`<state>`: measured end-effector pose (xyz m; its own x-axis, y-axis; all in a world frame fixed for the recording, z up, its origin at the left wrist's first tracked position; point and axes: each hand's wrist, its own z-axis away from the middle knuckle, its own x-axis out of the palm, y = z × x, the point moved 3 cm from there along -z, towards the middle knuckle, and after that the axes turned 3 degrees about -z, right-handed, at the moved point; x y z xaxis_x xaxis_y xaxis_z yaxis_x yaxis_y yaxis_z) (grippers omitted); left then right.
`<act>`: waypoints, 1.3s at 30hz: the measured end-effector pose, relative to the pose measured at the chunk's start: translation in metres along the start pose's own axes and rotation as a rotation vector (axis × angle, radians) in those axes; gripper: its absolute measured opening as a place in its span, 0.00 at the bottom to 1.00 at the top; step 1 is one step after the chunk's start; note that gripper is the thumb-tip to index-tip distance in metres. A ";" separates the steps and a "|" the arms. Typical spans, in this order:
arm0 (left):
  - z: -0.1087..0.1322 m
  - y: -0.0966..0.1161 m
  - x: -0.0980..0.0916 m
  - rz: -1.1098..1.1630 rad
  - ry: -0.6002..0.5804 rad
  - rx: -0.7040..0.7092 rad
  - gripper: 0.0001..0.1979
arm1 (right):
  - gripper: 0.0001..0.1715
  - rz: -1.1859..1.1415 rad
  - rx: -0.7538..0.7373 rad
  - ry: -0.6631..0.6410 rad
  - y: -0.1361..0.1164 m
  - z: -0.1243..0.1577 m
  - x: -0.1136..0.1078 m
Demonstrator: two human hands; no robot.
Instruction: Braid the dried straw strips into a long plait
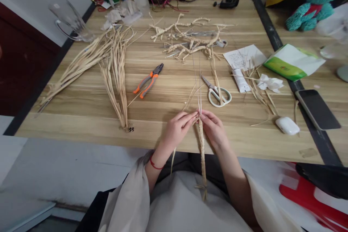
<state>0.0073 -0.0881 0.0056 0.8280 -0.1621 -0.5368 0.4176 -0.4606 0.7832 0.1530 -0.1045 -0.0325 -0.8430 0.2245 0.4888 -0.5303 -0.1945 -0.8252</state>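
Note:
Between both hands is a straw-wrapped wire stem (202,148), its wrapped end hanging down toward my lap and ending in a small tuft. Bare metal wires (199,94) stick out from its top, pointing away over the table. My left hand (178,127) pinches a straw strand and the stem near where the wrapping ends. My right hand (214,128) grips the stem from the other side, fingertips meeting the left ones. A loose straw strand (173,161) dangles below my left wrist. Just beyond my right hand lie white-handled scissors (219,96) with straw across them.
Orange-handled pliers (148,81) and a straw bundle (118,76) lie left. Straw-wrapped branching pieces (190,40) lie behind. Rightward are a glue tube (241,80), tissue pack (293,62), phone (318,108) and white case (287,125). A glass mug (72,20) stands far left.

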 end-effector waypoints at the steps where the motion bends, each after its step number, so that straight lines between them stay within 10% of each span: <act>1: 0.000 0.000 0.000 -0.002 0.020 0.008 0.14 | 0.14 -0.002 -0.001 -0.008 0.000 0.000 0.000; 39: 0.004 0.002 -0.005 -0.038 0.182 0.050 0.07 | 0.13 -0.030 0.002 0.004 -0.006 -0.001 0.004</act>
<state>0.0027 -0.0916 0.0086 0.8681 0.0148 -0.4961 0.4342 -0.5067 0.7448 0.1524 -0.1010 -0.0260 -0.8266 0.2341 0.5118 -0.5552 -0.1900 -0.8098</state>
